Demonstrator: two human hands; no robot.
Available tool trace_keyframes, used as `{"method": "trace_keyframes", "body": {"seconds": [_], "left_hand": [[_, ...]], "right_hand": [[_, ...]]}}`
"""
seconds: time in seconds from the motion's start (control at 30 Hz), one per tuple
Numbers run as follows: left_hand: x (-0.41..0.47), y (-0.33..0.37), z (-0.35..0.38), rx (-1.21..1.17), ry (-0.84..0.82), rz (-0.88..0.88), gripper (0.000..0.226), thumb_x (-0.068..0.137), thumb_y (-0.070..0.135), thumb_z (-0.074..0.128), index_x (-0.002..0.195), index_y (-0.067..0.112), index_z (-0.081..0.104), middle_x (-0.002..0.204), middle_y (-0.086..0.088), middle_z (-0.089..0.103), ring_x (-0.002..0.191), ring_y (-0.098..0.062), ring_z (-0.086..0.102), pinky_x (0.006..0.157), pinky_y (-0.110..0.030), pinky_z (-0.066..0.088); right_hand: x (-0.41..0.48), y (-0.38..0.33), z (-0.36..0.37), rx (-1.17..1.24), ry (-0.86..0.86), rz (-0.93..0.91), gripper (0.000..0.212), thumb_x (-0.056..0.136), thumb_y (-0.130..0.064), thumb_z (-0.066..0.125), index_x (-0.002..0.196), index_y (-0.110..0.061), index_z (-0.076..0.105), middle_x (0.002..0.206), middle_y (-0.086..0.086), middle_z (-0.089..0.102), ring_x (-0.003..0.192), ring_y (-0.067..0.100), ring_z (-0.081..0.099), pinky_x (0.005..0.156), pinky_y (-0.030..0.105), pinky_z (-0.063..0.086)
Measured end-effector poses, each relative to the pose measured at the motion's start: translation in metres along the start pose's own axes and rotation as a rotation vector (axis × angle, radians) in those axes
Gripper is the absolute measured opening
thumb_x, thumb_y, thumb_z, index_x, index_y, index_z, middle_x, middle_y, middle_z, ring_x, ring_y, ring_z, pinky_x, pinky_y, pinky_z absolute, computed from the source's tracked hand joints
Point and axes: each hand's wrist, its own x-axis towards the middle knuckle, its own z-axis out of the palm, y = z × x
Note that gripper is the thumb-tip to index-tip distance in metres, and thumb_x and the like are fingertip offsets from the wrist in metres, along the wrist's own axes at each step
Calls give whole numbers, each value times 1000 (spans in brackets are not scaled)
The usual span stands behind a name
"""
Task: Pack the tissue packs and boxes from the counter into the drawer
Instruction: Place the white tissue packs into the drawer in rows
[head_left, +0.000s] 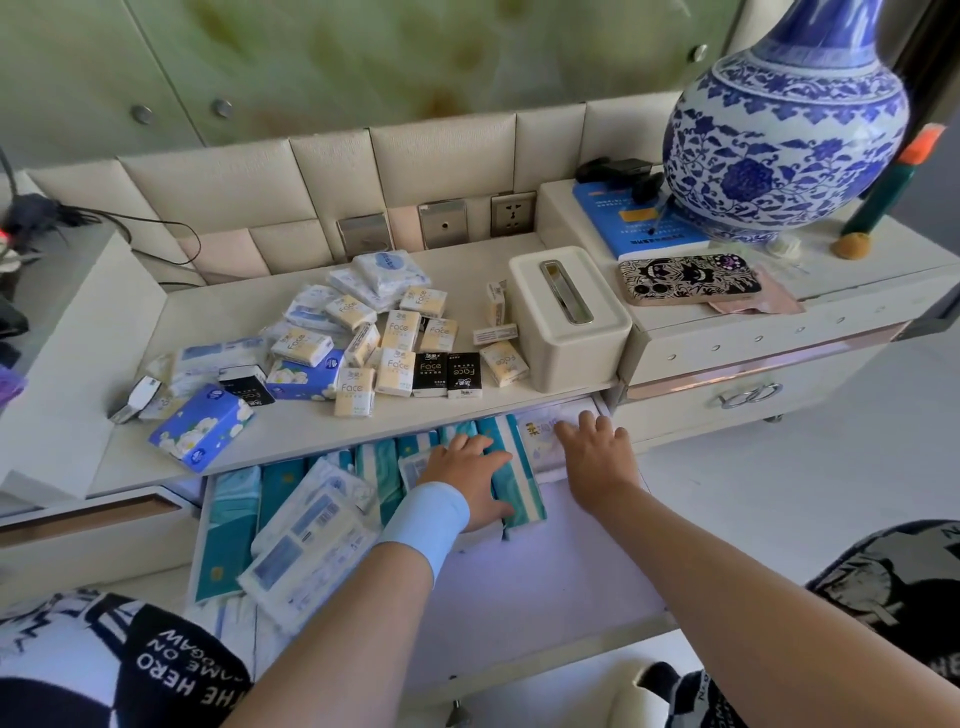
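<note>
The drawer (545, 587) under the counter stands pulled out. Several teal tissue packs (234, 519) stand in a row along its back and left side, with a clear-wrapped white pack (311, 551) lying across them. My left hand (467, 473) lies over the teal packs at the right end of the row, fingers spread. My right hand (592, 452) rests flat on a white printed pack (540, 431) at the drawer's back right. On the counter (457, 270) lie several small yellow and black pocket packs (400, 358) and blue flowered packs (200, 423).
A cream tissue box holder (569, 317) stands at the counter's right. On the raised cabinet beyond it sit a phone (688, 278), a blue book (628, 223) and a large blue-and-white vase (784, 130). Wall sockets (511, 213) line the back. Cables (52, 215) lie at far left.
</note>
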Motion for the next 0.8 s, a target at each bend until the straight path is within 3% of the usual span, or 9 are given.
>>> {"method": "trace_keyframes", "body": {"seconds": [0.1, 0.2, 0.27, 0.4, 0.57, 0.67, 0.73, 0.8], "left_hand": [[-8, -10, -2, -124, 88, -3, 56, 91, 38, 56, 145, 30, 39, 156, 2, 26, 143, -21, 18, 113, -41, 29], [-24, -29, -6, -156, 159, -40, 49, 93, 20, 51, 142, 27, 44, 150, 4, 33, 139, -18, 23, 111, -37, 34], [-38, -44, -10, -129, 195, -99, 50, 93, 14, 50, 141, 27, 45, 145, 5, 37, 135, -19, 28, 109, -37, 35], [-76, -75, -8, -108, 224, -227, 53, 89, 8, 52, 138, 27, 46, 139, 4, 40, 132, -20, 30, 107, -34, 35], [-124, -101, 10, -80, 143, -331, 59, 86, 30, 54, 143, 30, 37, 142, 4, 34, 131, -22, 31, 104, -33, 34], [-147, -110, 21, -102, 100, -420, 69, 81, 41, 62, 143, 33, 32, 142, 3, 31, 131, -23, 31, 103, -34, 36], [-158, -114, 27, -134, 90, -471, 79, 79, 44, 68, 145, 36, 26, 141, 1, 30, 131, -24, 30, 103, -36, 37], [-164, -116, 31, -167, 81, -520, 90, 77, 45, 73, 148, 35, 19, 141, -2, 31, 132, -26, 31, 103, -40, 38]], "right_hand": [[-5, -24, -26, -4, -50, 5, 38, 88, -23, 51, 125, -16, 47, 119, 9, 52, 107, 27, 51, 88, 38, 41], [-14, -62, -46, 222, -18, -75, 28, 90, -17, 45, 117, -15, 53, 116, 8, 58, 103, 27, 56, 80, 36, 40], [-23, -89, -53, 419, -21, -90, 27, 94, -24, 42, 117, -16, 54, 117, 7, 59, 103, 27, 59, 78, 35, 44], [-38, -122, -49, 522, -130, -53, 56, 87, -52, 56, 130, -20, 40, 121, 6, 49, 110, 28, 52, 83, 39, 48], [-38, -133, -46, 614, -204, 77, 91, 73, -50, 77, 142, -19, 26, 126, 8, 52, 115, 27, 54, 94, 41, 51], [-39, -135, -51, 721, -303, 126, 65, 73, -42, 77, 124, -17, 45, 115, 5, 58, 106, 26, 59, 90, 40, 53], [-41, -137, -57, 774, -321, 126, 41, 82, -30, 65, 117, -15, 52, 105, 3, 58, 99, 24, 59, 85, 36, 53], [-45, -139, -64, 817, -348, 99, 30, 83, -22, 57, 112, -14, 54, 99, 3, 57, 93, 22, 58, 77, 33, 51]]}}
